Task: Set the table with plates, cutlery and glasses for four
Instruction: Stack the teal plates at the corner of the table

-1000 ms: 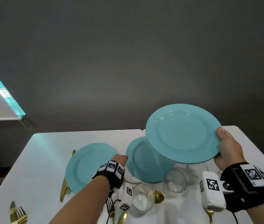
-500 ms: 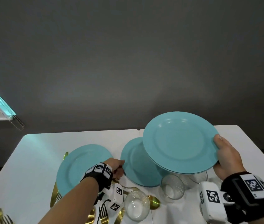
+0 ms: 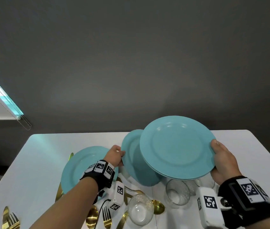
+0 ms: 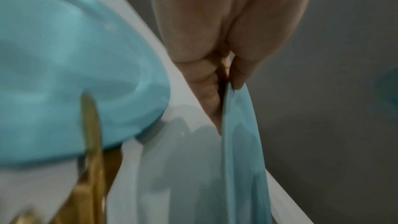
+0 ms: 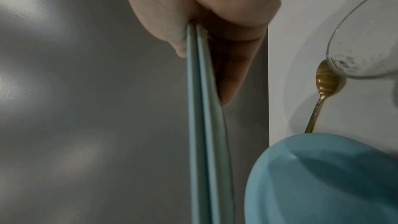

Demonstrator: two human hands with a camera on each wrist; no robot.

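My right hand (image 3: 222, 161) grips two stacked teal plates (image 3: 175, 146) by their right rim and holds them raised over the glasses. In the right wrist view the thumb lies on top and the fingers underneath, pinching both plate edges (image 5: 202, 108). My left hand (image 3: 114, 156) pinches the left rim of a third teal plate (image 3: 132, 156), which is tilted up off the table and partly hidden behind the stack. The left wrist view shows thumb and fingers closed on that rim (image 4: 239, 125). A fourth teal plate (image 3: 81, 166) lies flat at the left.
Three clear glasses (image 3: 178, 193) (image 3: 140, 210) (image 3: 203, 183) stand near the front of the white table (image 3: 40, 162), one partly under the stack. A gold spoon (image 3: 158, 207), forks (image 3: 107, 215) and a knife with a fork (image 3: 9, 219) lie along the near edge. A grey wall rises behind.
My left hand has moved right from between the plates to the middle plate's rim, pinched it and tilted it up. The right hand keeps the stack raised.
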